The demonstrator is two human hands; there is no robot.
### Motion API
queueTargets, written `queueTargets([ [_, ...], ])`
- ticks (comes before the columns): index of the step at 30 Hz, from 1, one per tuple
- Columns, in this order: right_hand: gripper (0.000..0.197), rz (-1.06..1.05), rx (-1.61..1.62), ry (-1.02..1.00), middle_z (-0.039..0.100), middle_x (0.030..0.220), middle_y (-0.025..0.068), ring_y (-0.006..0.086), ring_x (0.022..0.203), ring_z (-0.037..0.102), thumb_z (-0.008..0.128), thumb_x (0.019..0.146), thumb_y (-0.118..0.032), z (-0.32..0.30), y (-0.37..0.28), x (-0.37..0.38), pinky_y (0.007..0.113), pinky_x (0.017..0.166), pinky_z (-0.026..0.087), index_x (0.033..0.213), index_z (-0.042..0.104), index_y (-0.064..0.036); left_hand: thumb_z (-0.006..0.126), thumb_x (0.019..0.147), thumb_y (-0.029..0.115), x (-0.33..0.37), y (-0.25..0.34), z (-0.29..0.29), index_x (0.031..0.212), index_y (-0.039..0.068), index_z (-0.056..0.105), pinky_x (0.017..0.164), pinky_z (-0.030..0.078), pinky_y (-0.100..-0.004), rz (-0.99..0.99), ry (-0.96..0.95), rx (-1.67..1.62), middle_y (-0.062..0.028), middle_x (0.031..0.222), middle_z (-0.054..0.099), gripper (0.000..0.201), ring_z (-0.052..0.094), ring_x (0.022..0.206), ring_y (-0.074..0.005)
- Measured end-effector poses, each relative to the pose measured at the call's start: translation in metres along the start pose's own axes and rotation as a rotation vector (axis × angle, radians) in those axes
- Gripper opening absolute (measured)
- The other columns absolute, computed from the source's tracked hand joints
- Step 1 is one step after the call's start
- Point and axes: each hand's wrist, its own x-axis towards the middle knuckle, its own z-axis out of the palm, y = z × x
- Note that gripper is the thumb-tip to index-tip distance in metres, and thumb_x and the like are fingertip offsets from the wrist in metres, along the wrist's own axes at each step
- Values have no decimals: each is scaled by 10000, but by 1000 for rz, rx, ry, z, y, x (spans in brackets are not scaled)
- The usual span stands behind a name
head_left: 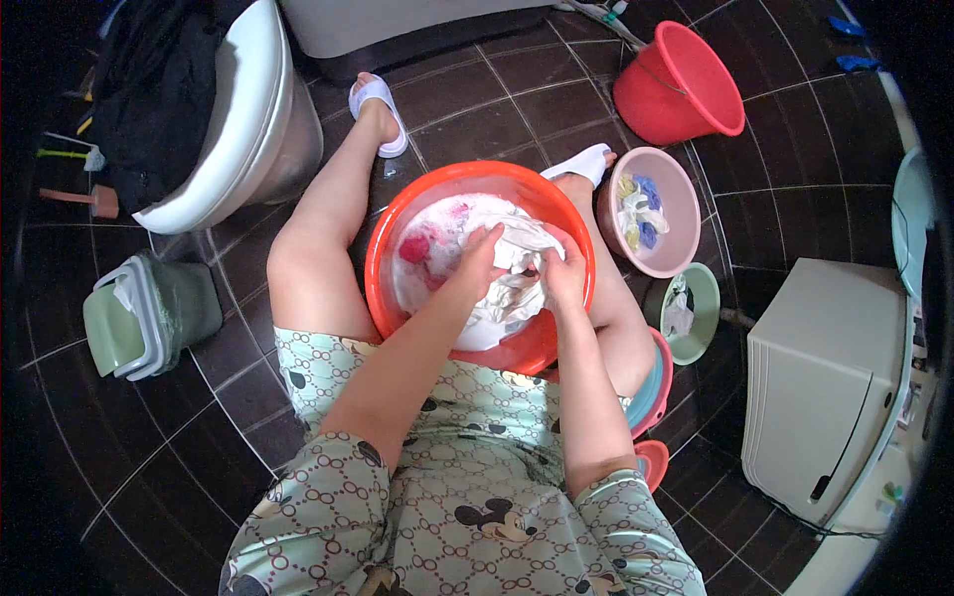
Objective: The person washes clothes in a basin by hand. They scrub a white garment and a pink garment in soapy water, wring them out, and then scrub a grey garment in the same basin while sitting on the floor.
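Note:
An orange-red basin (381, 260) full of white suds stands between my legs. Both my hands are over it, gripping one bunched white garment (527, 241); its exact kind I cannot make out. My left hand (481, 260) is closed on the cloth's left side, and my right hand (564, 268) is closed on its right side. Part of the cloth hangs down into the suds below my fingers. A dark pink cloth (415, 248) lies half sunk in the foam, left of my left hand.
On the right stand a red bucket (696, 84), a pink basin (686, 238) and a green basin (706, 313), both with small clothes inside, and a beige cabinet (810, 377). A toilet (263, 129) with dark clothes on it and a green bin (184, 298) are at left. Dark tiles cover the floor.

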Motion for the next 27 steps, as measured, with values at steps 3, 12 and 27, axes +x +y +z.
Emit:
queueTargets([
  [3,381,4,-86,-32,629,940,108,138,609,578,387,798,64,10,-6,-19,252,520,493,1103,593,-29,631,806,491,7,-1,-10,1423,166,217,948,379,-503,-18,13,70,-98,1430,295,811,318,1289,-282],
  [12,212,-555,-610,-144,613,898,125,339,825,611,642,749,-102,101,-24,-98,397,709,502,959,618,-88,746,739,355,2,28,-65,1181,74,517,678,529,-377,-48,-213,-59,-115,956,606,572,610,799,-222],
  [27,226,-73,-658,40,654,814,169,364,722,632,586,831,-301,74,-6,-8,434,660,504,841,668,-91,528,874,322,-1,14,-8,1014,58,620,698,492,-318,149,222,-150,-58,914,612,312,594,804,-182],
])
